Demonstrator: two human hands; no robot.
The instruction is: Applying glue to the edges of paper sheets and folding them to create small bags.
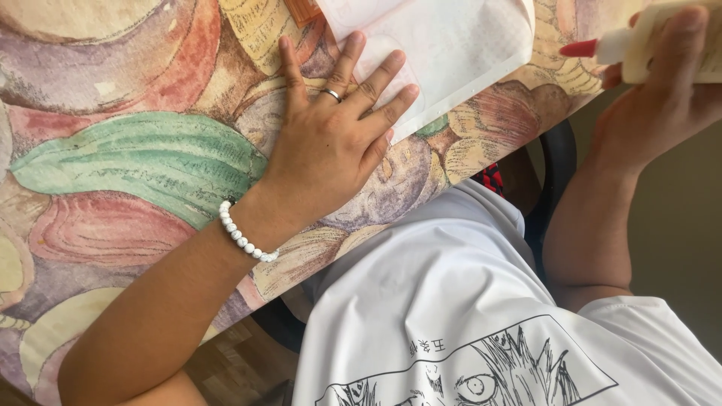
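Note:
My left hand (338, 135) lies flat on the table, fingers spread, its fingertips pressing the near edge of a white sheet of paper (451, 45). It wears a ring and a white bead bracelet at the wrist. My right hand (662, 90) is raised at the upper right, closed around a white glue bottle (662, 37) with a red tip that points left toward the paper. The bottle tip hangs beyond the table edge, apart from the sheet.
The table is covered by a cloth (135, 158) printed with large coloured leaves and shapes. An orange object (304, 9) peeks out at the top edge beside the paper. My white printed shirt (466, 301) and a dark chair (556, 165) are below the table edge.

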